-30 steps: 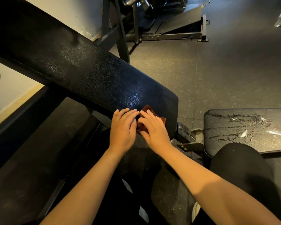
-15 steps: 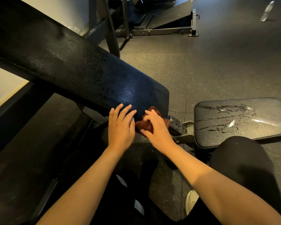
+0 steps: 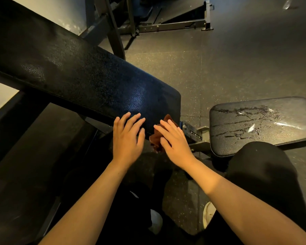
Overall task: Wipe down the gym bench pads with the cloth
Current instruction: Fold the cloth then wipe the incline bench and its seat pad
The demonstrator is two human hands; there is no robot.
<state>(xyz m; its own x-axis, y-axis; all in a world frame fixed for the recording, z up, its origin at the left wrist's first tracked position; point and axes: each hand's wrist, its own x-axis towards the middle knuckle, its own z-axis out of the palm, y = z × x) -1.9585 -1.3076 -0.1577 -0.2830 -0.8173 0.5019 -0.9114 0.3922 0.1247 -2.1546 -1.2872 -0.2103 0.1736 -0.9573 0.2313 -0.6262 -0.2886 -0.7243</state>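
My left hand (image 3: 126, 138) lies flat, fingers spread, on the back pad (image 3: 88, 76); right hand (image 3: 173, 140) presses the cloth (image 3: 155, 141), fingers straight. Numbers on the bracket (image 3: 196, 135) look like 1 2 3.

- back pad (image 3: 78, 71): black, pebbled leather-like grain, with a bluish sheen near its lower end;
- cloth (image 3: 156, 140): dark reddish-brown, plain;
- seat pad (image 3: 254, 124): black, fine grain, crossed by dark branching streaks with white glints;
- floor (image 3: 237, 59): dark grey, speckled with pale flecks;
- wall (image 3: 0, 96): cream;
- bench frame (image 3: 202, 129): grey metal, with a small black strip of white numerals;
- trousers (image 3: 260, 170): black, plain;
- shoe (image 3: 208, 214): white
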